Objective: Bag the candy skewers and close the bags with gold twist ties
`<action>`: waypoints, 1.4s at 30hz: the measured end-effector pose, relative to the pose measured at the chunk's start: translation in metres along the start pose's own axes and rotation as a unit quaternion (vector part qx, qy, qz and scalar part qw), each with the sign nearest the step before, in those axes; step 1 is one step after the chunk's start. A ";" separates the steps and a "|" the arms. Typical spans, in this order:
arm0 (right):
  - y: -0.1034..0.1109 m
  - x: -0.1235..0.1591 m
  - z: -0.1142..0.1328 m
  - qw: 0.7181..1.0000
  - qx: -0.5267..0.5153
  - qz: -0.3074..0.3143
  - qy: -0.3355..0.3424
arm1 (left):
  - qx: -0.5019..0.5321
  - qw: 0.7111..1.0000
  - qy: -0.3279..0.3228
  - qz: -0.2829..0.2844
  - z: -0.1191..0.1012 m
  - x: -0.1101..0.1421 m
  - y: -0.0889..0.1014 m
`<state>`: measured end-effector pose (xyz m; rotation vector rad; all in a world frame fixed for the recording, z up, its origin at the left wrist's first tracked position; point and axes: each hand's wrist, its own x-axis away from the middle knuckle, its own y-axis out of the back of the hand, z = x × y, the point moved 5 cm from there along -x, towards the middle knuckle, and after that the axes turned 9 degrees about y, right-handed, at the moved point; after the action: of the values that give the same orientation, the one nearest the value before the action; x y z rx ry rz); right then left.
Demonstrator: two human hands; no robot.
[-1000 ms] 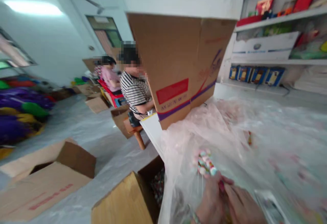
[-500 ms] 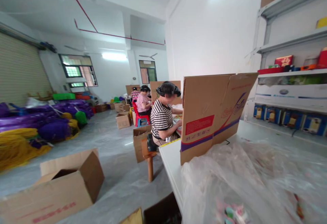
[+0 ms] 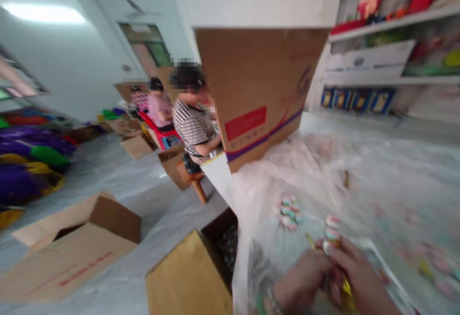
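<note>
In the lower right of the head view, my left hand (image 3: 305,274) and my right hand (image 3: 361,272) are together, both closed around a pastel swirled candy stick (image 3: 332,229). Its pink, white and pale blue top rises above my fingers. Something shiny and gold, like a ribbon or foil (image 3: 347,290), shows beneath my right hand. Where each fingertip presses is blurred. Just beyond my left hand lies a bunch of similar candy sticks (image 3: 290,213) on clear plastic sheeting (image 3: 266,195), their thin white sticks toward me.
A tall cardboard panel (image 3: 251,80) stands on the table, with a co-worker in a striped shirt (image 3: 194,128) behind it. Left of the table edge is an open carton (image 3: 190,276) with small wrapped pieces inside. More pastel pieces (image 3: 438,262) lie at right. Shelves (image 3: 388,80) line the wall.
The view tilted up half a second ago, leaving my hands out of frame, and is down again. Compared with one second ago, a candy stick now stands upright between my hands, farther from the bunch.
</note>
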<state>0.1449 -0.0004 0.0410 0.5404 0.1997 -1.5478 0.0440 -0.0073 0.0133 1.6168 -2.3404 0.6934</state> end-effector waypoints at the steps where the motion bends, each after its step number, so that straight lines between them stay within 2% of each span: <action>1: 0.003 0.018 -0.008 0.997 -0.015 -0.007 -0.071 | 0.008 0.999 0.038 0.014 0.016 0.003 -0.009; 2: 0.002 0.033 -0.020 0.977 -0.100 -0.024 -0.187 | 0.009 0.998 0.066 0.015 0.027 0.004 -0.014; 3: 0.001 0.044 -0.030 0.944 -0.173 -0.075 -0.272 | 0.000 0.997 0.082 0.001 0.036 0.002 -0.014; 4: 0.001 0.050 -0.037 0.914 -0.222 -0.128 -0.316 | -0.014 0.996 0.081 -0.025 0.040 -0.001 -0.013; 5: 0.001 0.052 -0.043 0.890 -0.253 -0.177 -0.336 | -0.044 0.994 0.075 -0.060 0.042 -0.005 -0.009; 7: 0.003 0.049 -0.050 0.859 -0.296 -0.227 -0.350 | -0.092 0.989 0.036 -0.109 0.040 -0.010 -0.007; 9: 0.008 0.042 -0.051 0.856 -0.310 -0.223 -0.349 | -0.114 0.984 -0.023 -0.134 0.031 -0.012 -0.007; 11: 0.020 0.038 -0.051 0.868 -0.292 -0.189 -0.356 | -0.104 0.981 -0.063 -0.152 0.021 -0.012 -0.004; 13: 0.041 0.037 -0.056 0.892 -0.220 -0.161 -0.362 | -0.054 0.981 -0.056 -0.176 0.012 -0.016 0.008; 15: 0.069 0.036 -0.063 0.930 -0.057 -0.150 -0.330 | 0.024 0.980 -0.015 -0.197 0.006 -0.021 0.027; 16: 0.078 0.034 -0.066 0.944 0.036 -0.125 -0.304 | 0.061 0.977 0.007 -0.202 0.003 -0.024 0.036; 18: 0.080 0.028 -0.070 0.950 0.170 -0.033 -0.259 | 0.113 0.972 0.037 -0.203 -0.002 -0.027 0.052; 20: 0.064 0.019 -0.071 0.939 0.253 0.074 -0.222 | 0.143 0.969 0.042 -0.195 -0.007 -0.028 0.062; 22: 0.037 0.007 -0.066 0.917 0.314 0.167 -0.180 | 0.164 0.969 0.032 -0.183 -0.011 -0.027 0.066; 24: 0.007 -0.008 -0.060 0.889 0.374 0.230 -0.133 | 0.176 0.968 0.018 -0.176 -0.014 -0.025 0.068; 28: -0.033 -0.029 -0.060 0.829 0.475 0.276 -0.109 | 0.194 0.962 0.024 -0.190 -0.012 -0.019 0.076; 30: -0.040 -0.030 -0.066 0.815 0.487 0.289 -0.124 | 0.205 0.958 0.038 -0.197 -0.007 -0.016 0.080; 33: -0.036 -0.021 -0.076 0.809 0.478 0.311 -0.145 | 0.210 0.957 0.046 -0.193 0.000 -0.015 0.084; 35: -0.026 -0.014 -0.080 0.822 0.454 0.308 -0.151 | 0.207 0.960 0.049 -0.185 0.005 -0.016 0.084; 36: -0.019 -0.012 -0.081 0.845 0.421 0.289 -0.159 | 0.205 0.961 0.051 -0.179 0.007 -0.018 0.083; 39: 0.006 -0.006 -0.083 0.937 0.237 0.162 -0.199 | 0.196 0.964 0.064 -0.169 0.012 -0.023 0.076; 40: 0.014 -0.005 -0.084 0.955 0.175 0.118 -0.211 | 0.190 0.965 0.070 -0.167 0.013 -0.024 0.073; 42: 0.026 -0.002 -0.083 0.968 0.102 0.058 -0.223 | 0.178 0.967 0.081 -0.163 0.013 -0.026 0.066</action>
<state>0.1877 0.0369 -0.0254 0.3423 -0.3342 -1.5426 -0.0058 0.0265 -0.0262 1.9442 -1.8493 1.1643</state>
